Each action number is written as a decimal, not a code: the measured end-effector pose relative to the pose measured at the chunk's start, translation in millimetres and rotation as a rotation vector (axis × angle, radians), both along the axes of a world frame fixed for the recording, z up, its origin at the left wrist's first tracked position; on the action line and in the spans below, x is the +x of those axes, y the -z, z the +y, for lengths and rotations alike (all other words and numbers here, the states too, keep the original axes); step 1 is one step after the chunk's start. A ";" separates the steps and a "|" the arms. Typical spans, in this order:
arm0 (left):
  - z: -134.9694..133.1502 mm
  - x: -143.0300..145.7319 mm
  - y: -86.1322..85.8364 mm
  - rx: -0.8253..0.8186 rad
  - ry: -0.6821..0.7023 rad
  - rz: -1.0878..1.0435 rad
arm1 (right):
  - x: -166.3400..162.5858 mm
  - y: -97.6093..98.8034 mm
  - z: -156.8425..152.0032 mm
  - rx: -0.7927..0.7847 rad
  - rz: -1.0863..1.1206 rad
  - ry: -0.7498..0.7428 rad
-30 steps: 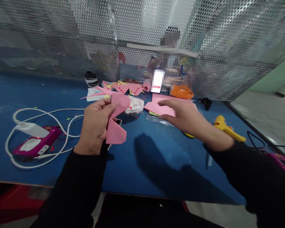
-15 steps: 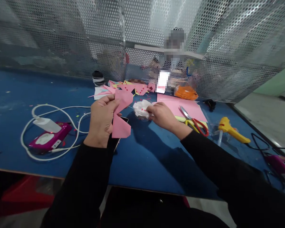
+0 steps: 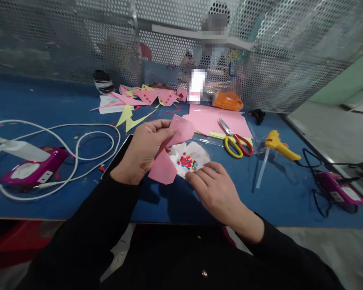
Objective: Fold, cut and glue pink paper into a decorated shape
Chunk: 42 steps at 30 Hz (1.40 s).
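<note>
Pink paper pinched beside the bowl

The left hand [image 3: 143, 147] has thumb and fingers clamped on a pink paper [image 3: 183, 129], held up at the left edge of the white bowl [image 3: 201, 151]. The right hand [image 3: 216, 189] curls at the bowl's near right rim, its fingertips close to the coloured bits [image 3: 186, 161] inside; whether it grips anything, I cannot tell.

The paper looks already cut to shape, and no bits show on its visible face. Behind the bowl, to the left, the pink pieces [image 3: 148, 96] carry red squares, so those seem further along; what remains is unclear. Scissors [image 3: 234, 136] and pink sheets [image 3: 220, 121] lie beyond the bowl, to its right. No brand, label or writing is readable; the phone screen [image 3: 196, 85] behind the bowl is blurred.
</note>
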<state>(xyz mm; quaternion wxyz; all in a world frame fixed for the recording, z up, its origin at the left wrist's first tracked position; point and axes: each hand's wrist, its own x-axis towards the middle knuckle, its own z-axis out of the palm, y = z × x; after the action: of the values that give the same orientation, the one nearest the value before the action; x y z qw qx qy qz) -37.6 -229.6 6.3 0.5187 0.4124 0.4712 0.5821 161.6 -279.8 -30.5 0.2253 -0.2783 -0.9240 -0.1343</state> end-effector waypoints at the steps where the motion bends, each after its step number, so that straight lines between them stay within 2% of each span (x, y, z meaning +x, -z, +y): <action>1: 0.5 2.4 -0.2 -0.006 0.027 -0.010 | -0.3 -0.4 0.8 -0.007 0.004 0.000; 4: 1.5 1.8 -1.8 -0.029 0.061 0.036 | 7.8 -7.7 7.6 -0.108 0.085 0.005; 9: -1.0 -14.4 -2.9 -0.008 -0.039 0.171 | 24.3 -24.8 37.5 -0.272 0.293 0.126; 11: -2.8 -19.5 -2.1 0.007 -0.088 0.196 | 20.4 -26.8 51.2 -0.328 0.249 0.149; 15: -4.4 -22.6 -0.4 0.042 -0.153 0.225 | -0.5 -22.4 68.9 -0.422 0.021 0.171; 23: -5.4 -17.3 -2.1 -0.003 -0.190 0.206 | -19.9 -20.3 76.2 -0.458 -0.226 0.182; 34: -5.6 -18.8 1.8 0.032 -0.175 0.210 | -36.7 -27.3 73.3 -0.472 -0.388 0.205; 42: -5.5 -19.0 2.8 0.029 -0.180 0.211 | -36.2 -22.7 75.8 -0.520 -0.358 0.227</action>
<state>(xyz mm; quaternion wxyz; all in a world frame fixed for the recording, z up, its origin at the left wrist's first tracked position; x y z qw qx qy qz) -56.5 -235.1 3.5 0.4061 0.4348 0.5496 0.5865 125.5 -204.0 -7.8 -0.0353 -0.3995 -0.9154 0.0349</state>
